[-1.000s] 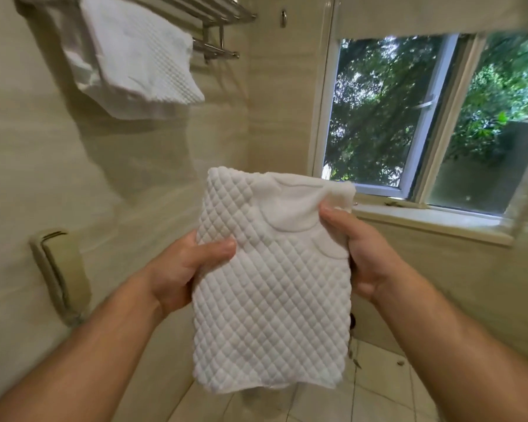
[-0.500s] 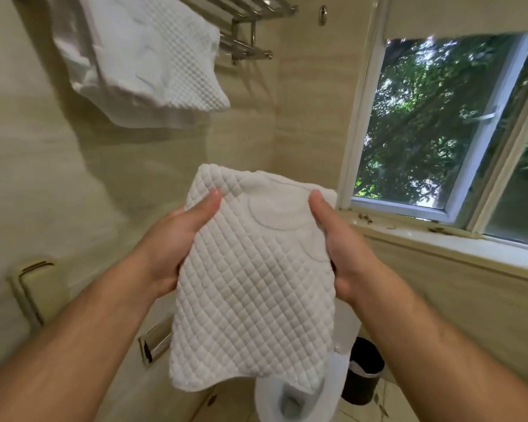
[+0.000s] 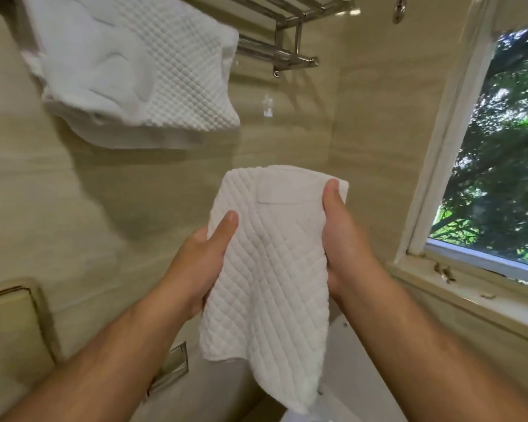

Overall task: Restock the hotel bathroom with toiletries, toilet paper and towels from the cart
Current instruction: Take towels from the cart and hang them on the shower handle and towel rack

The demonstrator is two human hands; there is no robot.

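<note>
A white quilted towel (image 3: 269, 269) hangs folded in front of me, held up by both hands. My left hand (image 3: 201, 266) grips its left edge, thumb on the front. My right hand (image 3: 345, 242) grips its right edge near the top corner. Above and to the left, another white towel (image 3: 141, 74) hangs over the chrome towel rack (image 3: 287, 56) on the beige wall. The rack's right part is bare.
A window (image 3: 500, 166) with a white sill (image 3: 470, 296) is at the right. A wall-mounted beige holder (image 3: 16, 324) sits at the lower left, a chrome paper holder (image 3: 171, 370) lower down. A white toilet tank (image 3: 354, 376) lies below the towel.
The view has swung left and up, so the rack and hung towel loom larger. Both hands have shifted on the towel, the left lower, and the towel now hangs tilted.
</note>
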